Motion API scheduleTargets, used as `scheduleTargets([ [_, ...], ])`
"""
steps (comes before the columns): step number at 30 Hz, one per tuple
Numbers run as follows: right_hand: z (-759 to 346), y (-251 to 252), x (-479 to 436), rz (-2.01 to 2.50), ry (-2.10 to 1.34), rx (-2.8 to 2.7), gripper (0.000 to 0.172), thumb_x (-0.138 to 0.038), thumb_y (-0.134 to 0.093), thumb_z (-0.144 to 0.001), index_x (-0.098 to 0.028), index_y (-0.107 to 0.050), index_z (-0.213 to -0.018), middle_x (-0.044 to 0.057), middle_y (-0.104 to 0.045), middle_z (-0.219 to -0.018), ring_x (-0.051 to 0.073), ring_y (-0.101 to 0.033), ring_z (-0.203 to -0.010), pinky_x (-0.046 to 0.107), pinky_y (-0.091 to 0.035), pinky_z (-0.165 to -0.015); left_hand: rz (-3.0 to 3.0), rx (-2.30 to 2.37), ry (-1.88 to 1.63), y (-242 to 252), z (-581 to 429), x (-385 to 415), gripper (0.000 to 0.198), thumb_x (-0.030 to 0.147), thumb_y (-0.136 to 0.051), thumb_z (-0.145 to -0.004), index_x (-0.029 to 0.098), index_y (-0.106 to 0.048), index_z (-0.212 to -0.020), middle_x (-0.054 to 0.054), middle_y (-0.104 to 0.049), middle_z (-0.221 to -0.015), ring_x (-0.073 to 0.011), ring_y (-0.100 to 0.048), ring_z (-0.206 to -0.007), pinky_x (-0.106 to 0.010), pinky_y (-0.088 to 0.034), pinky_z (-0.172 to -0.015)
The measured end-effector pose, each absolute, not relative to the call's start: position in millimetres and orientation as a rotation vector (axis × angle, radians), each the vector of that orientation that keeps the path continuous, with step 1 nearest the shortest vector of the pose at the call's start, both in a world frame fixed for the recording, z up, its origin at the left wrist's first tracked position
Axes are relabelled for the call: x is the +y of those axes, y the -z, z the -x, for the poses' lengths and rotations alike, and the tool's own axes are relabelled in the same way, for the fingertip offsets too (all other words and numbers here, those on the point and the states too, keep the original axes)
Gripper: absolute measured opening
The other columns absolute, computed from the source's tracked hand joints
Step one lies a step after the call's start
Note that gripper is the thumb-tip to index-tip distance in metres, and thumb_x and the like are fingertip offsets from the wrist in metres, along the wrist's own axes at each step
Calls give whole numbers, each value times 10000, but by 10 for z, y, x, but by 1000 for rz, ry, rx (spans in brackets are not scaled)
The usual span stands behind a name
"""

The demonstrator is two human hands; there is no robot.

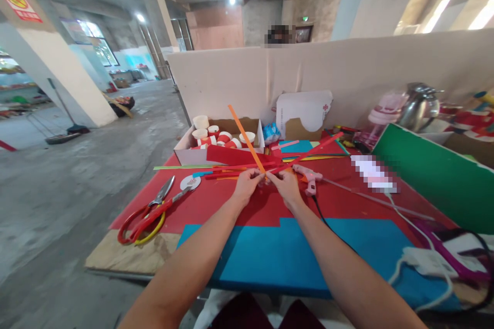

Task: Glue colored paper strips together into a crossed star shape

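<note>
Big rm, concrete floor [154, 108], bench w/ red top [208, 203]. L hand [247, 186] has thumb & index pinching lower end of an orange strip [245, 133], mid-bench, long end slanting up & L. R hand [286, 185] meets it, thumb & index close tog. at same end; can't tell what they grip. Red strip [318, 150] runs up & R from R fingers; more strips lie behind. Glue gun [311, 177], pink, just R of R hand. To L: white disc [189, 183], its mark too small to read, & scissors [152, 208], red & yellow handles. Behind: box [193, 156] of red/white cups [208, 139], then carton [304, 108] w/ red emblem & tiny vert. print, unreadable. Pillar sign [19, 4]: yellow round pictogram, red band, characters blurred. Blue sheet [266, 257] along near edge, bare wood [131, 254] at near L corner. Far R: green panel [436, 180], steel jug [420, 108], white pwr strip [428, 261]. Pale partition [231, 82] backs bench; lit exit sign [305, 19] beyond, ceiling lights on, broom [64, 105] out L.
</note>
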State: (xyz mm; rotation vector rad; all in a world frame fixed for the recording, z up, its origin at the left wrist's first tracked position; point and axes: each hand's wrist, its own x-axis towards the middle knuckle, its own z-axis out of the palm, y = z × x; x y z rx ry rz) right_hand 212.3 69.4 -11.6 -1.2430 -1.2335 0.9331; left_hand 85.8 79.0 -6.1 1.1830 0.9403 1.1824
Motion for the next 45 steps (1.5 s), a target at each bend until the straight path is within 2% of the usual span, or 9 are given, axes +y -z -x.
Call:
scheduleTargets([
  [5,-2161,145,716,1248,-886,-1299,336,-482,-632,-650,-149,-666,-620,63,-687,-608,201,-631,-586,286,-490,-554,-1149,951,-1135,78,-857,796,310,396,-707,-579,128,-562,-632,-3,-556,-547,-78,-455,-467,-210,-366,-430],
  [12,-2107,122,719,1153,-1067,-1078,470,-621,-569,-660,-158,-643,-631,77,-677,-595,201,-630,-541,322,-516,-555,-1160,987,-1181,90,-854,807,271,362,-706,-586,134,-560,-600,12,-537,-508,-75,-451,-461,-209,-368,-450],
  [16,-2127,85,699,1228,-954,-1242,387,-540,-658,-612,-153,-652,-625,74,-690,-617,206,-640,-583,308,-504,-578,-1155,963,-1167,88,-850,803,244,342,-697,-594,126,-588,-613,-7,-573,-549,-74,-450,-462,-211,-367,-446],
  [19,-2166,50,684,1324,-860,-1351,329,-479,-651,-636,-156,-655,-577,76,-688,-595,223,-644,-588,316,-495,-579,-1151,954,-1155,82,-851,802,221,318,-693,-595,120,-597,-606,-11,-577,-543,-74,-444,-458,-210,-361,-445],
  [24,-2202,68,714,1163,-1043,-1293,233,-395,-697,-593,-168,-652,-624,46,-699,-654,209,-652,-636,335,-520,-676,-1159,956,-1198,38,-843,802,216,309,-690,-592,128,-573,-583,14,-534,-508,-72,-447,-471,-211,-354,-478],
  [29,-2207,149,765,1054,-1308,-936,275,-354,-780,-502,-172,-596,-594,6,-656,-581,156,-631,-567,312,-542,-656,-1135,935,-1198,27,-851,798,232,312,-703,-557,125,-571,-597,16,-549,-526,-71,-455,-472,-218,-362,-502],
  [33,-2206,156,753,984,-1426,-886,287,-337,-811,-472,-166,-624,-605,-4,-637,-546,132,-615,-546,284,-543,-634,-1145,948,-1180,64,-870,808,236,317,-708,-549,125,-580,-598,11,-565,-528,-70,-455,-460,-218,-363,-496],
  [40,-2177,131,713,998,-1441,-879,324,-339,-832,-408,-151,-645,-594,-6,-632,-537,100,-582,-500,246,-518,-593,-1166,975,-1183,86,-866,810,218,312,-695,-571,128,-579,-591,6,-572,-523,-74,-463,-459,-209,-367,-482],
  [45,-2157,80,667,1011,-1375,-947,309,-353,-806,-465,-145,-662,-641,5,-650,-592,100,-571,-513,234,-491,-552,-1207,1016,-1166,124,-861,817,249,345,-696,-581,131,-570,-580,14,-544,-496,-77,-461,-458,-201,-363,-470],
])
